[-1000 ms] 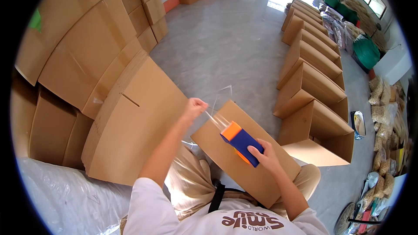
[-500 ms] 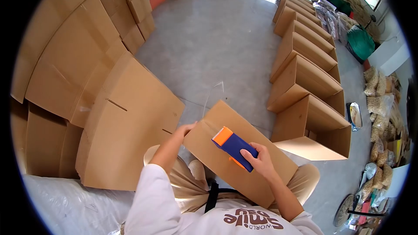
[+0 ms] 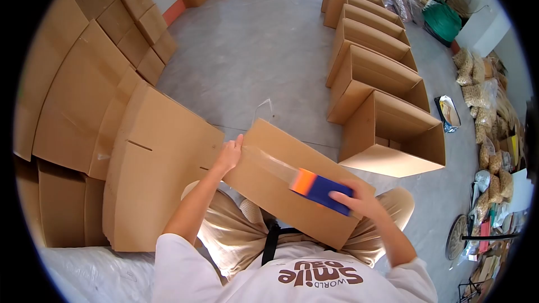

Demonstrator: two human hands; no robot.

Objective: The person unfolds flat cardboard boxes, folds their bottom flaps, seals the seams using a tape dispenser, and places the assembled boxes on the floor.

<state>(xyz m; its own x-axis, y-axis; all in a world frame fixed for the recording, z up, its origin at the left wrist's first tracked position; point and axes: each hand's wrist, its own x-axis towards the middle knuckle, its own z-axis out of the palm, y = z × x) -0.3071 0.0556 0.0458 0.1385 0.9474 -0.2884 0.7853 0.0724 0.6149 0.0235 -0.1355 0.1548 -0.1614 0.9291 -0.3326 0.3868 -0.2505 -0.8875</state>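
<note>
A cardboard box point(image 3: 281, 191) lies tilted across my lap, its long closed face toward me. My right hand point(image 3: 359, 196) is wrapped around a blue and orange tape dispenser point(image 3: 325, 192), which sits against that face right of its middle. A strip of clear tape point(image 3: 266, 160) runs along the seam from the box's far left end to the dispenser's orange head. My left hand point(image 3: 229, 154) grips the box at its upper left edge, the thumb side up near the tape's start. The box's underside is hidden from view.
Open cardboard boxes point(image 3: 393, 129) stand in a row on the right. Flat cardboard sheets point(image 3: 151, 168) lean at my left, with stacked cartons point(image 3: 132, 45) behind. Plastic bags point(image 3: 474, 95) of pale contents line the right wall, near a black tray point(image 3: 447, 113). Grey floor point(image 3: 241, 50) stretches ahead.
My right hand has drawn the tape dispenser rightward along the box, leaving a longer strip of tape behind it. My left hand has shifted on the box edge. The view has turned slightly.
</note>
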